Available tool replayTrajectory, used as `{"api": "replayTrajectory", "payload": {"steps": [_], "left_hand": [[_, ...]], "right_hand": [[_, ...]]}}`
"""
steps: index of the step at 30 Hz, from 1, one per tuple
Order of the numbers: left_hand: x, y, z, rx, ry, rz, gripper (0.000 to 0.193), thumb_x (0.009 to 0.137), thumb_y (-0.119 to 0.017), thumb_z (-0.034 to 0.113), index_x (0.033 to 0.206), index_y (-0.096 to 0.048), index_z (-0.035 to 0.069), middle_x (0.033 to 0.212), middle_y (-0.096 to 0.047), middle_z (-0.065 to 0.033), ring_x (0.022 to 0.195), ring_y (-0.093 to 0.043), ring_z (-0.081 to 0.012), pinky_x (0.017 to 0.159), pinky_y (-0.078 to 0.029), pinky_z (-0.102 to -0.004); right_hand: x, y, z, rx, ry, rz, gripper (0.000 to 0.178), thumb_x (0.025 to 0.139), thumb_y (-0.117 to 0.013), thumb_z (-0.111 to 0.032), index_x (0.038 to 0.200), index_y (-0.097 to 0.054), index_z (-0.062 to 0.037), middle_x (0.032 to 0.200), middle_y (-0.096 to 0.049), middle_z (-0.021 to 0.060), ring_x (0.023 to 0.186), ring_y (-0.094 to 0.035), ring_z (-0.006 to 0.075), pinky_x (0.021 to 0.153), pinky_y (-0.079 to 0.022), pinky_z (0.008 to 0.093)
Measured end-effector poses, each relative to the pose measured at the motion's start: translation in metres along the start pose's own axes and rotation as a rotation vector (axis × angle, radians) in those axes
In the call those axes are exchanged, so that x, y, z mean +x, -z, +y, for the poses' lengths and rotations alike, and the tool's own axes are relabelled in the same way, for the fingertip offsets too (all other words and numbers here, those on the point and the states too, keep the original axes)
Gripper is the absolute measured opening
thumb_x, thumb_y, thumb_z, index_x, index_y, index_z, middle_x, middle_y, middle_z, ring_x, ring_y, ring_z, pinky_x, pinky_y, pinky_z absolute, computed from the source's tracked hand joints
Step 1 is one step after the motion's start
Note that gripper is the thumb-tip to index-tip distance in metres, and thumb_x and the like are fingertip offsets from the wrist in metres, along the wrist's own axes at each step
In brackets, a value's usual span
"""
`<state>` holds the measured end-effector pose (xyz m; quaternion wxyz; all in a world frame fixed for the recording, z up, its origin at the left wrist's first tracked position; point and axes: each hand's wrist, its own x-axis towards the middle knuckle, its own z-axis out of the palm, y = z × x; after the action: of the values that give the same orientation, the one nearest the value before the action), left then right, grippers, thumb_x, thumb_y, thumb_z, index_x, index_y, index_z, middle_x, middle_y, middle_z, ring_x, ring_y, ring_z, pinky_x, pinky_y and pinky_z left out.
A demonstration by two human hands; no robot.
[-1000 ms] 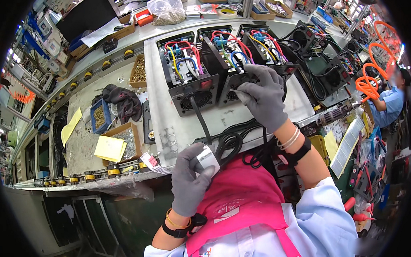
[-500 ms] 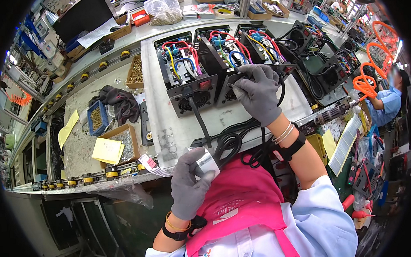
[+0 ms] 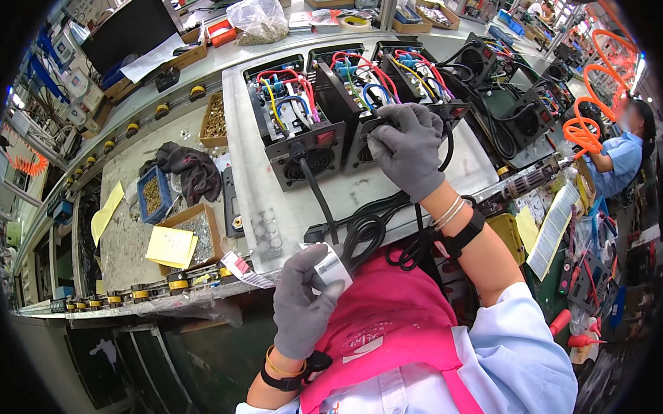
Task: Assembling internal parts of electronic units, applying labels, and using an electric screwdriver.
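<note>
Steadiness suits the right hand [image 3: 410,153], curled at the middle unit [image 3: 353,97], grip unclear; left hand [image 3: 302,303] pinches white label [image 3: 335,270] beside the desk's [image 3: 121,251] near edge.

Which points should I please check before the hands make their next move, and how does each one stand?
1. Left hand and right hand gloved: ok.
2. White item held: ok, in the left hand.
3. Right hand at the middle black unit: ok.
4. Right hand's grip: cannot tell, its fingers hide it.
5. Black cable coil well away from the white item: not ok, close beside it.
</note>
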<state>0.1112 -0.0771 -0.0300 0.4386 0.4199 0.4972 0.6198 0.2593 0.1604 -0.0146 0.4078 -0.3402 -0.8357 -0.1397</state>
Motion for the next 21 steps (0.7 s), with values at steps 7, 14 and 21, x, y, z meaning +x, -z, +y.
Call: {"api": "replayTrajectory", "payload": {"steps": [7,14,21], "left_hand": [[-0.007,0.004,-0.004,-0.024,0.017,0.006,0.051,0.080,-0.069,-0.004,0.126,-0.047,-0.002,0.115,-0.057,-0.0095,0.089,-0.057,-0.0101,0.077,-0.049,-0.0228],[-0.004,0.010,-0.006,0.173,-0.043,0.083,0.051,0.084,-0.068,0.002,0.127,-0.042,-0.003,0.121,-0.054,-0.0123,0.110,-0.056,-0.0184,0.093,-0.048,-0.0303],[0.012,-0.013,0.002,0.277,-0.270,0.131,0.043,0.080,-0.065,-0.007,0.119,-0.049,0.000,0.102,-0.063,-0.0100,0.085,-0.065,-0.0124,0.072,-0.053,-0.0245]], "right_hand": [[0.015,0.008,-0.009,-0.107,0.040,-0.107,0.011,0.067,-0.070,-0.016,0.063,-0.060,-0.0123,0.094,-0.060,-0.0012,0.095,-0.055,0.0231,0.079,-0.037,0.0389],[-0.005,0.057,-0.025,0.665,-0.247,-0.001,0.011,0.072,-0.072,-0.009,0.078,-0.063,-0.0054,0.092,-0.062,0.0103,0.086,-0.059,0.0269,0.076,-0.048,0.0367],[-0.022,0.070,-0.074,0.703,0.196,-0.433,0.034,0.076,-0.072,-0.033,0.101,-0.065,-0.0116,0.090,-0.062,0.0045,0.083,-0.060,0.0259,0.078,-0.047,0.0384]]}}
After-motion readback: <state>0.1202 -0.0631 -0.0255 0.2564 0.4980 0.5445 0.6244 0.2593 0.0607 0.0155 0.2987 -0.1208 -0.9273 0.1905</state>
